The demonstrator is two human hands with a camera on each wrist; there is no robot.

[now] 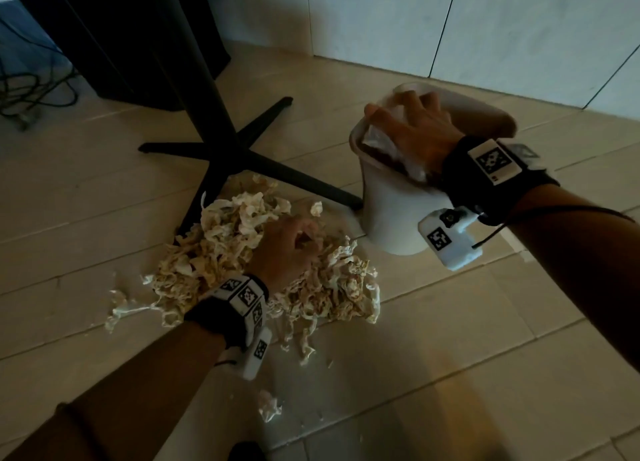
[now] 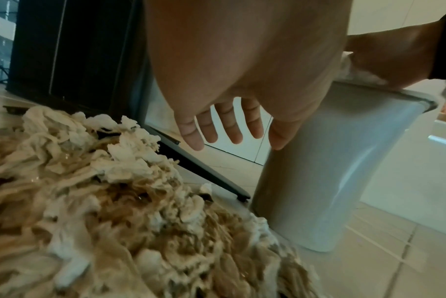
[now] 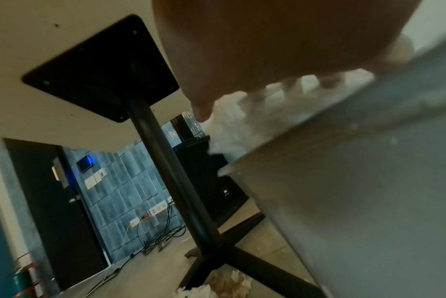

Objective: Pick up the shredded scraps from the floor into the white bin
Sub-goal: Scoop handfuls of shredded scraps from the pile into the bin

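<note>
A large pile of beige and white shredded scraps [image 1: 249, 253] [image 2: 102, 201] lies on the tiled floor. My left hand [image 1: 298, 242] [image 2: 232, 129] hovers just over the pile's far side, fingers straight and spread, holding nothing. To the right stands the white bin [image 1: 391, 215] [image 2: 331, 161] [image 3: 370, 191], tilted a little. My right hand [image 1: 408, 118] [image 3: 242, 50] lies flat across its opening, with fingers spread on the white scraps [image 1: 377, 138] [image 3: 242, 125] stuffed inside.
A black table pedestal with cross feet [image 1: 239, 152] stands right behind the pile, one foot reaching the bin. A black cabinet [image 1: 138, 38] and cables [image 1: 31, 90] are at the back left. Loose scraps [image 1: 270, 405] lie nearer me. A tiled wall [image 1: 485, 28] runs behind the bin.
</note>
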